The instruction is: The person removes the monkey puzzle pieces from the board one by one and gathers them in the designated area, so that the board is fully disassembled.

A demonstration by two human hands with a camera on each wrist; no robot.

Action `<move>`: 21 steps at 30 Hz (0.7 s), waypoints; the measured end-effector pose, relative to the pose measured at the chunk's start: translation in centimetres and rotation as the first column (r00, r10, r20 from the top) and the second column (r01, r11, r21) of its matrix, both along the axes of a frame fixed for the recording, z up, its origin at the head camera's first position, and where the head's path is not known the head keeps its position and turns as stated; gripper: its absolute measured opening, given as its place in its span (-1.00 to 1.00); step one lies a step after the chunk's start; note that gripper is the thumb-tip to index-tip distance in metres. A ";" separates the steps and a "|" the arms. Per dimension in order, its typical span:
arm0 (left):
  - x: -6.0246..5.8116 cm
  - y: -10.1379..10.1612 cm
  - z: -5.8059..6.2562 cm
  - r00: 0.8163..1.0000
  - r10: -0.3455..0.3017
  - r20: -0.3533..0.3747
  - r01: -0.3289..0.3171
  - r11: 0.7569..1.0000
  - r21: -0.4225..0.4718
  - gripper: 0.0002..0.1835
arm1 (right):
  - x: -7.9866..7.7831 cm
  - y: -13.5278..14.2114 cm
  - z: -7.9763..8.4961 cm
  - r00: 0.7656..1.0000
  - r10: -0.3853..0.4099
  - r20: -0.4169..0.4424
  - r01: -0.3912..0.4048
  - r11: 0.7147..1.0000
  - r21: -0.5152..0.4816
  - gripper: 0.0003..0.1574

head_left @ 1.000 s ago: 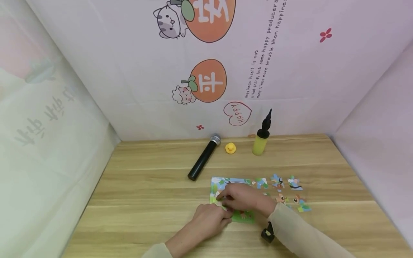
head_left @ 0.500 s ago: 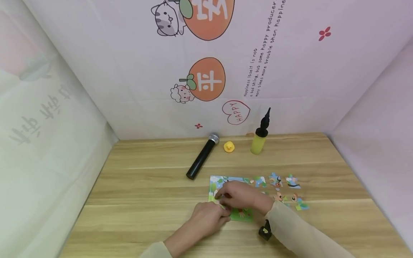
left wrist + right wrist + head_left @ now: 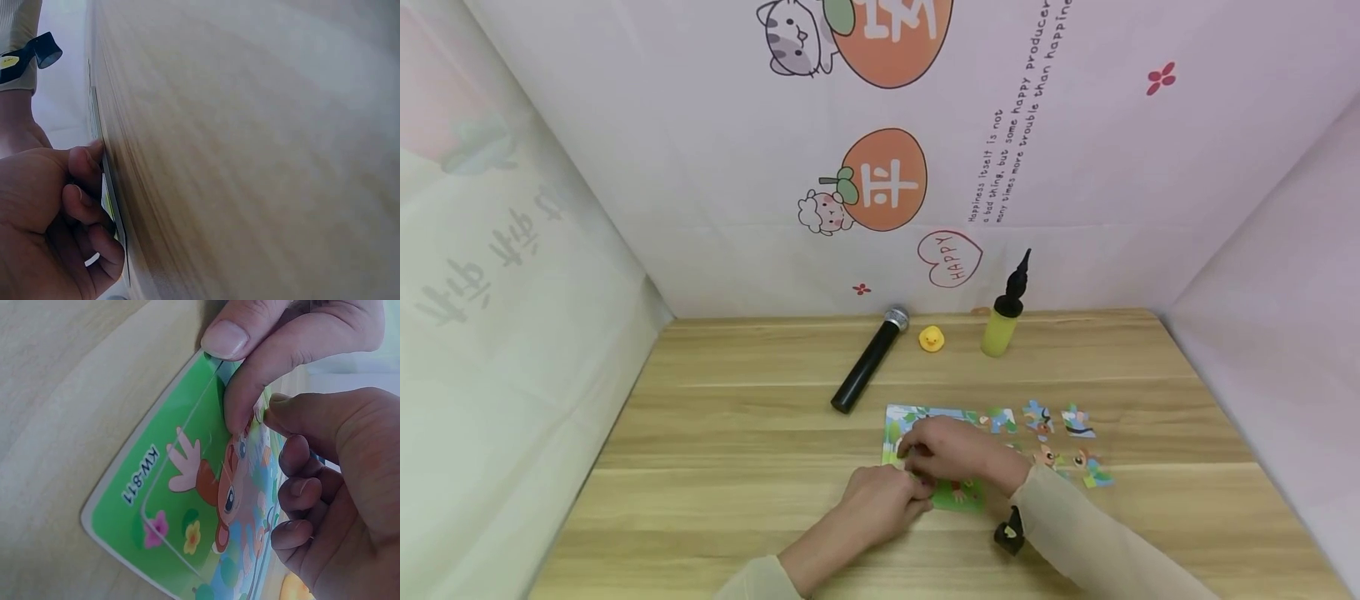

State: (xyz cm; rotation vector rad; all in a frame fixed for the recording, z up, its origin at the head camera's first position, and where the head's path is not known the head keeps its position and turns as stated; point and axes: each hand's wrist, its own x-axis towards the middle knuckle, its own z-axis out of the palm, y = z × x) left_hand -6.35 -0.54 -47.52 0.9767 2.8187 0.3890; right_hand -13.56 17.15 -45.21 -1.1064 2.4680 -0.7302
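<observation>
A picture puzzle board [image 3: 962,497] with a green lower border lies on the wooden table, and both hands are over its left part. My left hand [image 3: 880,502] holds its near left edge, thumb at the border and index finger pressed on the picture, as the right wrist view shows. Against that index fingertip, my right hand [image 3: 957,452] pinches a small puzzle piece [image 3: 259,411] between thumb and index finger, mostly hidden by the fingers. Its other fingers are curled. A cartoon animal [image 3: 226,495] with a raised hand shows on the board [image 3: 150,487].
Loose puzzle pieces lie right of the board, among them a blue one [image 3: 1037,418] and a green-cornered one [image 3: 1096,472]. Farther back are a black microphone [image 3: 868,367], a yellow rubber duck [image 3: 932,339] and a yellow hand pump [image 3: 1001,332]. Printed cloth walls [image 3: 760,267] enclose the table.
</observation>
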 end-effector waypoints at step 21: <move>0.5 0.4 0.6 0.998 -0.018 -0.055 0.015 0.998 -0.055 -0.78 | -0.2 0.2 0.2 0.987 -0.072 0.142 0.081 0.995 -0.057 -0.83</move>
